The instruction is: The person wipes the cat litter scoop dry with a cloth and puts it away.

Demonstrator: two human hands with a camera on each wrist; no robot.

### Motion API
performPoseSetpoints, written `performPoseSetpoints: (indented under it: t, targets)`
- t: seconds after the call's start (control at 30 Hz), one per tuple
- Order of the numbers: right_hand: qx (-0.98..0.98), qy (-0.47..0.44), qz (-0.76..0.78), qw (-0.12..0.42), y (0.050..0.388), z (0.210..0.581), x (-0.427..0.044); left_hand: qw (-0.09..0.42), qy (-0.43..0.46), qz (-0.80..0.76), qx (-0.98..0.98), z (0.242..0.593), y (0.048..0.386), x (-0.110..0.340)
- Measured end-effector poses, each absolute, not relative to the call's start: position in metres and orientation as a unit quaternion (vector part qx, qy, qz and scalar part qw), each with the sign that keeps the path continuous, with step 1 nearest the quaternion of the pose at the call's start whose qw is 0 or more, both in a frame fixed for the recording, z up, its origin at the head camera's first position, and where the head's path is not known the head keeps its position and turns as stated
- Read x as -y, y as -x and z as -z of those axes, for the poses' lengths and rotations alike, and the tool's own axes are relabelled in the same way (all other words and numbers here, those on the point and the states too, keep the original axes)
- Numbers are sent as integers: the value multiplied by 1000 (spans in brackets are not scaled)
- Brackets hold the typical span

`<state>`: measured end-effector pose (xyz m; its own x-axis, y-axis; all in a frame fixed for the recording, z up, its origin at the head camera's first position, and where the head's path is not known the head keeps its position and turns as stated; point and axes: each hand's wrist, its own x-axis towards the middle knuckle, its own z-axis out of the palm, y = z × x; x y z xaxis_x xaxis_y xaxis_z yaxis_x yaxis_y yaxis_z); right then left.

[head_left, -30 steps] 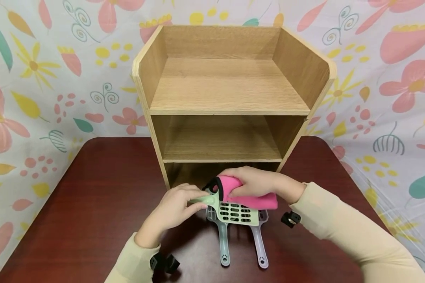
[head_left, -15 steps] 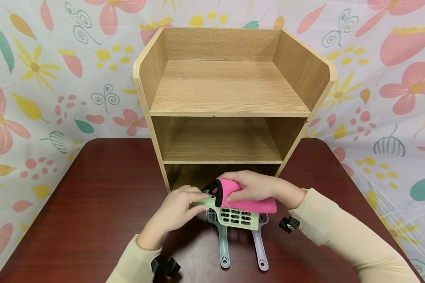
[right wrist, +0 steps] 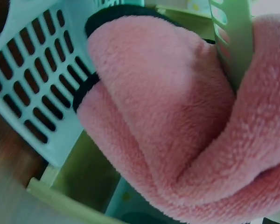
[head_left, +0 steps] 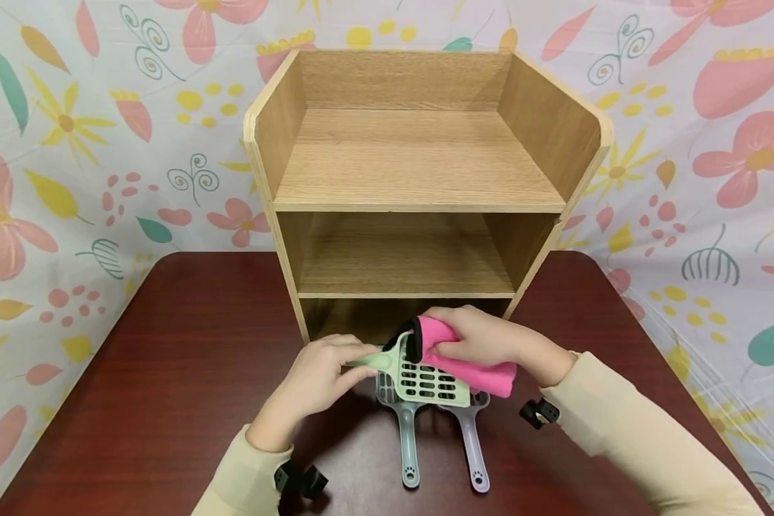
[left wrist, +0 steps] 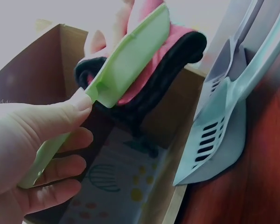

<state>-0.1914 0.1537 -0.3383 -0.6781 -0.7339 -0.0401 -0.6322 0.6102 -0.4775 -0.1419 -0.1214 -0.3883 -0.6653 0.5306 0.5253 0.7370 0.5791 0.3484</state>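
Observation:
In the head view, my left hand (head_left: 325, 374) holds a pale green slotted litter scoop (head_left: 431, 387) by its handle, with the thumb on top. My right hand (head_left: 480, 340) grips a fluffy pink cloth (head_left: 480, 374) with a black edge, folded over the scoop's far rim. The left wrist view shows the cloth (left wrist: 177, 39) bunched around the scoop's head (left wrist: 135, 60); in the right wrist view it covers most of the scene. Below the green scoop are a grey-blue scoop (head_left: 408, 444) and a lavender scoop (head_left: 472, 448), their handles pointing toward me.
A wooden shelf unit (head_left: 419, 158) stands right behind the hands, its lower compartment partly hidden by them. It rests on a dark red-brown table (head_left: 200, 344). A flower-patterned curtain (head_left: 103, 129) hangs at the back and sides.
My right hand has shifted right with the cloth, baring more of the green scoop's slotted face. The scoop has tilted slightly; the left hand has barely moved. The other two scoops stay put.

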Motion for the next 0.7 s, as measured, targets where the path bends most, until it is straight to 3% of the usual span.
performPoseSetpoints:
  t: [0.3,0.7]
  targets:
    - [-893,371,239,87,189,344,-169,185,353,287,871,388,142,123]
    - [-885,400,228,67,192,344,-144,168,362,290,870,388,141,120]
